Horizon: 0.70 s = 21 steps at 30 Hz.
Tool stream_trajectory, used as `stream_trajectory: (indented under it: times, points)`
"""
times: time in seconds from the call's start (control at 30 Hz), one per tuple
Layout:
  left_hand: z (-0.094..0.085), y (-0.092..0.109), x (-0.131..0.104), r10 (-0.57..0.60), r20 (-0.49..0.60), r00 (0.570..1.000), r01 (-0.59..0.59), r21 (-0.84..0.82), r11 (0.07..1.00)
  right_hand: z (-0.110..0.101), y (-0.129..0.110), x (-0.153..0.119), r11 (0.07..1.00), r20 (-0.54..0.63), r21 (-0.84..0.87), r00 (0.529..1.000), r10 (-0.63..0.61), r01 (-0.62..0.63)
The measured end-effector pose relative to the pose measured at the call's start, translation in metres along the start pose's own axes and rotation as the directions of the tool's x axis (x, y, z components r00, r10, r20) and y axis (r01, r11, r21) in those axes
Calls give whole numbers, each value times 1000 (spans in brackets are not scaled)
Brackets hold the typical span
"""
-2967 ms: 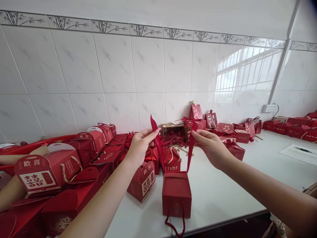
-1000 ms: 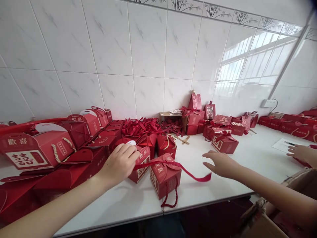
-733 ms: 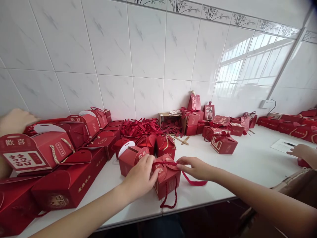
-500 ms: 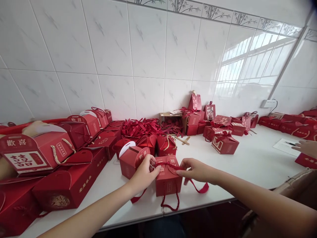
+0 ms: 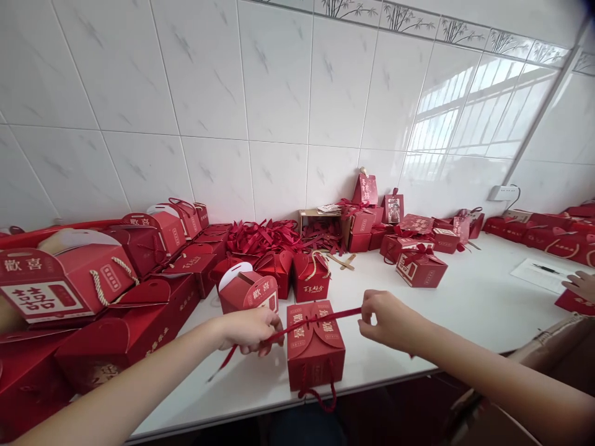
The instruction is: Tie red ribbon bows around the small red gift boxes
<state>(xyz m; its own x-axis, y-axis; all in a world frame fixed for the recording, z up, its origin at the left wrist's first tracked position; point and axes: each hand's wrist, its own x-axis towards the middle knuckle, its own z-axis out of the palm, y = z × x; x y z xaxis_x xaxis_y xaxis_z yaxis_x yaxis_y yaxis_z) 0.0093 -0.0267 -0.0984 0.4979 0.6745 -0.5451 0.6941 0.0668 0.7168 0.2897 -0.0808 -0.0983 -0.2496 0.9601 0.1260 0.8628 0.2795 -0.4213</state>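
Note:
A small red gift box (image 5: 316,350) with gold lettering stands near the table's front edge, its lid flaps folded shut and a red cord handle (image 5: 320,396) hanging at its front. Across its top runs a red ribbon (image 5: 341,314), pulled straight between my hands. Left of the box, my left hand (image 5: 258,329) is closed on one part of the ribbon, whose loose tail trails down to the left. To the right, my right hand (image 5: 383,319) pinches the other part. Just behind my left hand is another red box (image 5: 248,291) with its top flaps up.
Red boxes (image 5: 134,316) are stacked along the left. At the back lie a heap of ribbons (image 5: 264,238) and more boxes (image 5: 421,269). Another person's hand (image 5: 581,288) is at the far right by a white paper (image 5: 534,272) with a pen.
My hands have moved apart, drawing the ribbon from a gathered loop into a straight line. The gift box has shifted slightly toward me. The other person's hand has moved right and down.

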Motion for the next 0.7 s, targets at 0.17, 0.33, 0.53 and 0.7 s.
stream_trajectory:
  times: [0.17,0.33,0.53,0.7]
  points:
    - [-4,14,-7,141,235,962,-126,-79,989,6,-14,14,985,-309,169,951,15,39]
    - [11,24,-17,252,200,947,-171,-350,921,3,-37,19,854,-282,511,958,54,102]
    - [30,35,-24,267,-74,961,-266,-525,809,13,-47,15,758,-108,650,994,26,51]
    - [50,35,-15,406,-371,835,-494,-183,850,21,-50,18,726,4,686,998,61,-47]
